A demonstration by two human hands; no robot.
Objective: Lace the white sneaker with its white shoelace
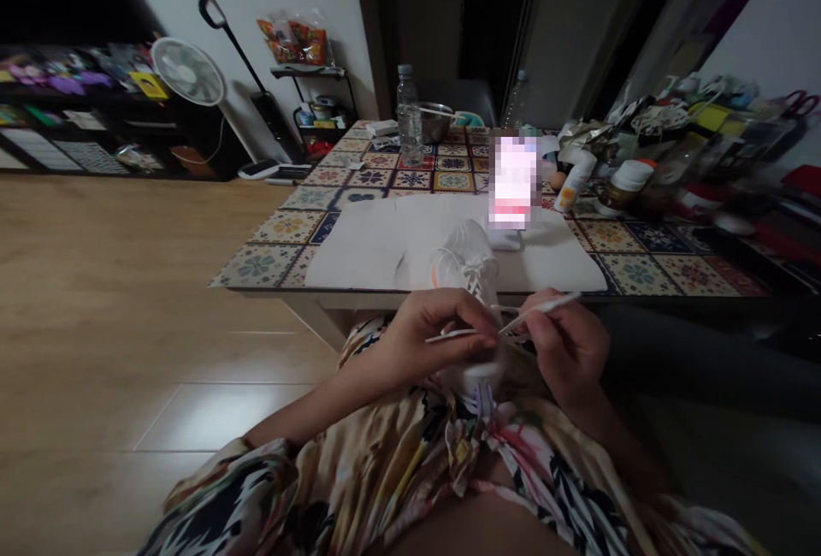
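A white lace-up shoe [471, 261] rests with its toe on the white sheet [359, 244] and its heel end toward my lap. Crossed laces run up its front, and my hands partly cover its opening. My left hand [442, 325] is closed in a pinch on a white shoelace [449, 335] just above the shoe's opening. Close by on the right, my right hand [568, 338] is also closed, its thumb and fingers gripping a length of white lace that sticks out past the fingers. Between the two hands the lace runs near the shoe's tongue.
A lit, blurred-out phone [513, 184] stands on a holder behind the shoe. Plastic bottles [409, 115] and a metal bowl [436, 122] are at the back of the patterned table [256, 261]. Jars [625, 184] and clutter crowd the right; a fan [188, 71] stands left.
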